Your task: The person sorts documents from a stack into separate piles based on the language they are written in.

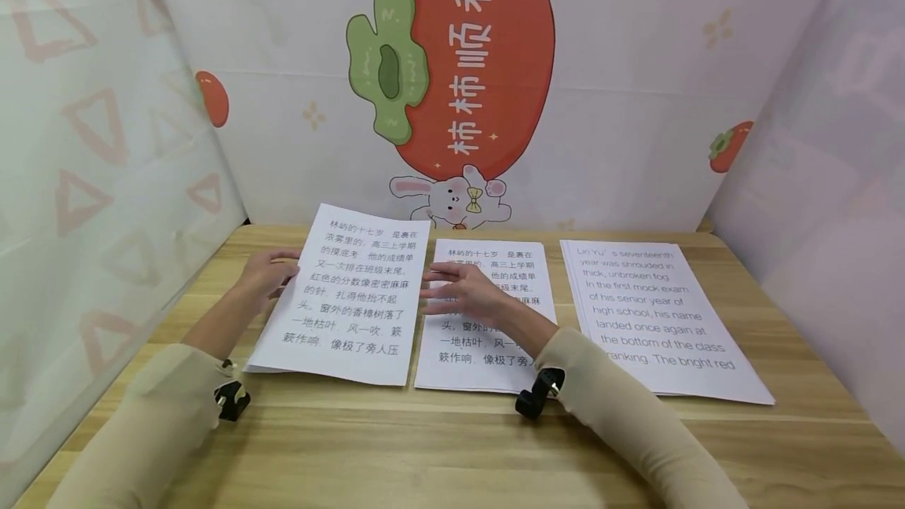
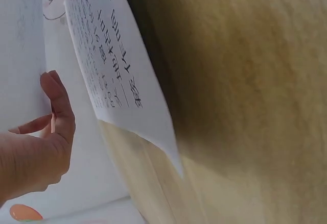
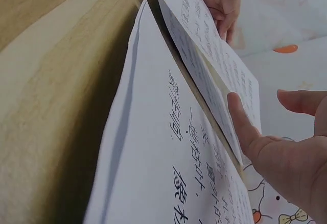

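Note:
A sheet printed with Chinese text [image 1: 349, 297] stands at the left, raised over another printed sheet [image 2: 120, 66] beneath it. At its left edge is my left hand [image 1: 265, 275], fingers reaching to the paper; in the left wrist view one fingertip lies against the raised sheet. My right hand [image 1: 470, 293] is at the opposite edge, its fingers straight and spread. An index fingertip [image 3: 234, 101] overlaps the raised sheet's edge in the right wrist view. Under this hand lies a middle stack of Chinese-text sheets [image 1: 459, 371], partly covered by hand and forearm.
An English-text stack [image 1: 650, 297] lies at the right, its sheets slightly fanned at the left edge. The papers rest on a wooden table [image 1: 396, 454]. A printed cloth [image 1: 622, 100] hangs behind it, with more cloth at both sides.

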Demonstrator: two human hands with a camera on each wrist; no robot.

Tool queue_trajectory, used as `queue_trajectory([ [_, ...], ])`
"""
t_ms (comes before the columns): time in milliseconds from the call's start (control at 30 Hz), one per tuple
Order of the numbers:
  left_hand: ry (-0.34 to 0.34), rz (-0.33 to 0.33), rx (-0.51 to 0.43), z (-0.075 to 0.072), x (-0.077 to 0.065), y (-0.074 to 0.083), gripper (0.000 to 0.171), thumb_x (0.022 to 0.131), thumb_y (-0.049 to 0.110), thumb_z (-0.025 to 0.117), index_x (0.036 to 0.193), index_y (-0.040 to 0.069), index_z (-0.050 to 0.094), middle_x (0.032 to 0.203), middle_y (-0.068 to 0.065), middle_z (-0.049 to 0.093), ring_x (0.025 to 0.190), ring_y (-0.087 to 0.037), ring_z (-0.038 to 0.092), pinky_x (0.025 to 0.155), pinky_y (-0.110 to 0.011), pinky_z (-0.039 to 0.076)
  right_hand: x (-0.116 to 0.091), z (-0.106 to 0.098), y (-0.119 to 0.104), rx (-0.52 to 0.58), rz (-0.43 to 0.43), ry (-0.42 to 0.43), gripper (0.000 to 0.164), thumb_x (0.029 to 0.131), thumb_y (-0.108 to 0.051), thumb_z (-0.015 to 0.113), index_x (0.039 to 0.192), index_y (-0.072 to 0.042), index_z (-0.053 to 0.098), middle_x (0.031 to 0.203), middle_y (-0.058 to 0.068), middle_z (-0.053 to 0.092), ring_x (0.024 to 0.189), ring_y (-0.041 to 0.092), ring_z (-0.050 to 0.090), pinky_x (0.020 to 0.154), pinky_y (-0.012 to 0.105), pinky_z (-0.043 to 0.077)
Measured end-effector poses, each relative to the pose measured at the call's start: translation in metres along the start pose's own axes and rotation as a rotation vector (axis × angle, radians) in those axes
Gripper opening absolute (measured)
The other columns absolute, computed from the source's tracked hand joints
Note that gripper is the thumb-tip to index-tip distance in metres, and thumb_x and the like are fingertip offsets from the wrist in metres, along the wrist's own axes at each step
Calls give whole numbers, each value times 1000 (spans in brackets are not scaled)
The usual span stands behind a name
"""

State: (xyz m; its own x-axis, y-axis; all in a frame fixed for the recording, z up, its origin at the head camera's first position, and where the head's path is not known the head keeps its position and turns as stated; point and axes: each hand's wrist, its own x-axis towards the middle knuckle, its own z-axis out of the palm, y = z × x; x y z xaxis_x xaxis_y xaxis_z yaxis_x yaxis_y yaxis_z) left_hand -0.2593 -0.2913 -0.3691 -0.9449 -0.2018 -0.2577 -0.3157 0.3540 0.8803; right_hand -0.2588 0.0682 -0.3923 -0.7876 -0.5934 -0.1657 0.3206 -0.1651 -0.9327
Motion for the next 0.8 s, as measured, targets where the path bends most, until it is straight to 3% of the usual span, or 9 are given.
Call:
queue_trajectory([
  [333, 27, -21, -9, -10, 0, -7, 47, 106, 4, 48, 152, -5, 44, 110, -12, 65, 79, -9, 63, 68, -22, 57, 8, 9, 0, -63, -21, -135, 83, 95, 11, 52, 166, -8, 13, 164, 28, 24, 142, 51, 43, 112, 60, 44],
  [467, 38, -20, 3, -10, 0, -10, 47, 106, 3, 47, 152, -6, 43, 120, -18, 62, 79, -8, 62, 69, -21, 57, 11, 13, 0, -79, 1, -131, 87, 95, 11, 54, 167, -11, 10, 166, 28, 21, 142, 50, 42, 113, 58, 45],
  [667, 39, 7, -19, -9, 0, -10, 47, 105, 1, 48, 151, -9, 43, 123, -21, 62, 78, -5, 62, 68, -20, 57, 12, 17, -1, -90, 20, -107, 90, 94, 12, 55, 168, -13, 10, 166, 28, 20, 142, 49, 43, 114, 55, 45],
  [800, 62, -33, -65, -9, -1, -6, 51, 104, 3, 52, 153, -7, 43, 126, -18, 59, 83, -7, 61, 70, -19, 57, 9, 14, -3, -105, 22, -87, 89, 94, 13, 54, 167, -13, 12, 166, 28, 23, 141, 50, 43, 114, 55, 45],
])
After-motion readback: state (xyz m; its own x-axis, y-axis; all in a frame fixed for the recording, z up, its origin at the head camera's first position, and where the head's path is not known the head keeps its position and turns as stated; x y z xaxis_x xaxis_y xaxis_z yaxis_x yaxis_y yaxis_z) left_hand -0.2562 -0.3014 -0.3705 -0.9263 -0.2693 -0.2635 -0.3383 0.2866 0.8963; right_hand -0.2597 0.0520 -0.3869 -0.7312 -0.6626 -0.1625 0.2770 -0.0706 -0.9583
